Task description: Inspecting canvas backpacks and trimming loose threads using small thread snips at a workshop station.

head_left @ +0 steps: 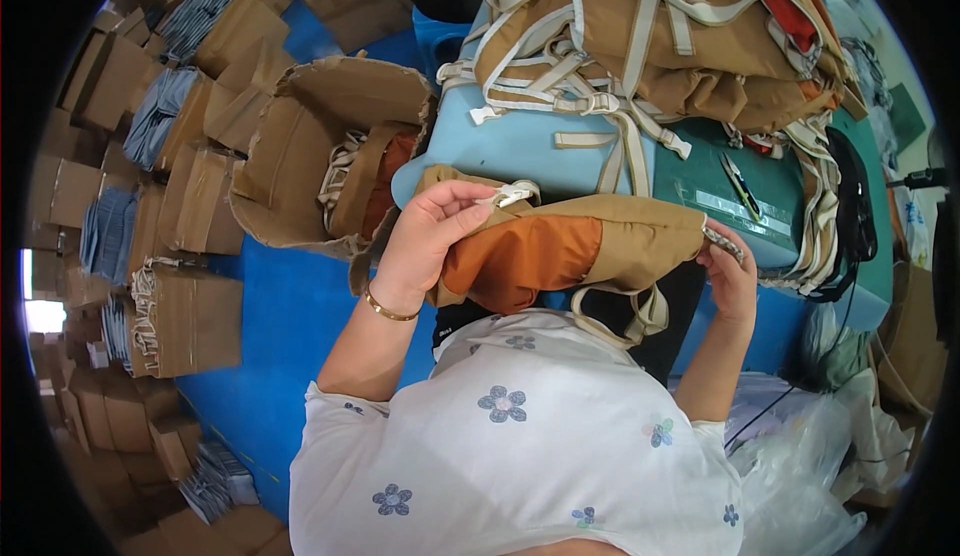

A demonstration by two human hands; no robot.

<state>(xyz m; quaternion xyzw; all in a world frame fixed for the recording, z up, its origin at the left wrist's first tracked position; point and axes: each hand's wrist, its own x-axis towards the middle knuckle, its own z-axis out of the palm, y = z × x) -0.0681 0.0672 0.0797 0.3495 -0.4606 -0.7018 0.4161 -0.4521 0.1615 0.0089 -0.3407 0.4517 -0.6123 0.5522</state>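
A tan bag with an orange lining or panel is stretched between my two hands above my lap. My left hand is closed at the bag's left end, pinching fabric beside a white buckle or strap end. At the other end, my right hand grips the edge near a narrow greyish strip, its fingers partly behind it. A cream strap loop hangs below the bag. The bag's underside and far side are hidden.
More tan bags with cream straps are piled on the light blue table. Scissors or snips lie on a green mat. An open carton holding bags stands left. Stacked cartons and plastic bags surround me.
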